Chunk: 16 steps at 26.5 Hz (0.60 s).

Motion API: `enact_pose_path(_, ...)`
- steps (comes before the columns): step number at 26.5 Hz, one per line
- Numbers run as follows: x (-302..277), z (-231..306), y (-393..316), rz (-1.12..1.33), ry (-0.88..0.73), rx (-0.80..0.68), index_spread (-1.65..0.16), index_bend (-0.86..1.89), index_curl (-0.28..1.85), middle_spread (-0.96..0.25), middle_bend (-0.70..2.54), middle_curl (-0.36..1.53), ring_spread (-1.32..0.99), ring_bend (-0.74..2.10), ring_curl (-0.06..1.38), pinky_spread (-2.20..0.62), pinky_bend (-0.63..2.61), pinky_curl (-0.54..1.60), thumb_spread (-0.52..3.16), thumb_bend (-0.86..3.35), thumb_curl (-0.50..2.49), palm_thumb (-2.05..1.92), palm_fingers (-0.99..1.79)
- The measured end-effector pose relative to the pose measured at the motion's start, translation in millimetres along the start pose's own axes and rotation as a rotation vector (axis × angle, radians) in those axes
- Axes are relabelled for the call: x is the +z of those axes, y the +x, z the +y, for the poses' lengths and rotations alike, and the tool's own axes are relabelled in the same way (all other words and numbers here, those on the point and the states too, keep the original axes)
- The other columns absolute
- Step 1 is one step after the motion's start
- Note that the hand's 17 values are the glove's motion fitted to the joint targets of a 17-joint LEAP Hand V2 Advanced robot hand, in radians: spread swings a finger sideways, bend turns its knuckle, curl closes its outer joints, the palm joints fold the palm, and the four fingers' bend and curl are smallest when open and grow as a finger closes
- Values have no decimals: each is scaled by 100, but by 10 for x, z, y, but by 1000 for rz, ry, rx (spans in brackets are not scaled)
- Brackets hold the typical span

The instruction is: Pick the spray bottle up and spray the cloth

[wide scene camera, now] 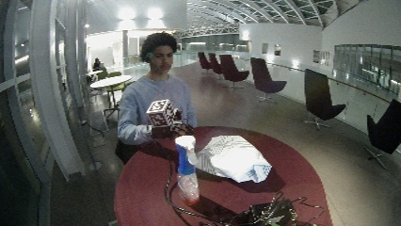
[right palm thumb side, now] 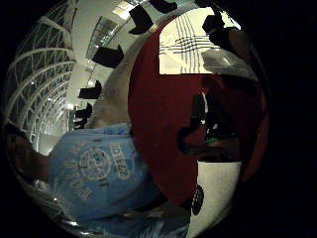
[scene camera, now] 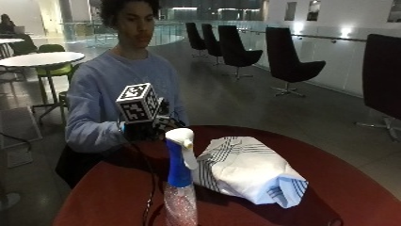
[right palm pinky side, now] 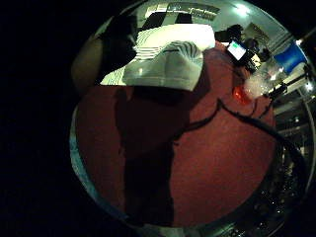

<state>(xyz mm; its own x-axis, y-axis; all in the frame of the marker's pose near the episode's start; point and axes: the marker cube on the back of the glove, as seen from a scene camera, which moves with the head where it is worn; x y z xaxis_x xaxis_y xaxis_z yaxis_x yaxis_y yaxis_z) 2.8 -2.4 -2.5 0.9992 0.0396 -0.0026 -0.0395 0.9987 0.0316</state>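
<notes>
Bottle [scene camera: 180,181] is standing upright on table [scene camera: 351,188], just beside cloth [scene camera: 251,169] | right hand [scene camera: 156,126] is hovering at table's far edge, apart from bottle | finger state: cannot tell.

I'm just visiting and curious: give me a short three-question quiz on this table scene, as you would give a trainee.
1. True or false: the gloved right hand is already holding the spray bottle.
2. What does the cloth lie on? A. a chair B. the red table C. the person's lap
3. Fill in: the spray bottle stands ______ on the table, beside the cloth.

Key: 1. False; the hand is at the table's far edge near the person, apart from the bottle. 2. B. 3. upright.
</notes>
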Motion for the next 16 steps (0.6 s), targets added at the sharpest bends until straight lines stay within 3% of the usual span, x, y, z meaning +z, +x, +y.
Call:
enact_pose_path(9,-266,12,508,-69,156,192,-36,15,30,-3,23,29,1,26,23,21,20,25,104,29,33,70,65)
enact_pose_path(16,-699,-34,1240,-336,307,446,-37,12,29,-3,21,31,1,30,26,20,23,28,108,22,34,69,67)
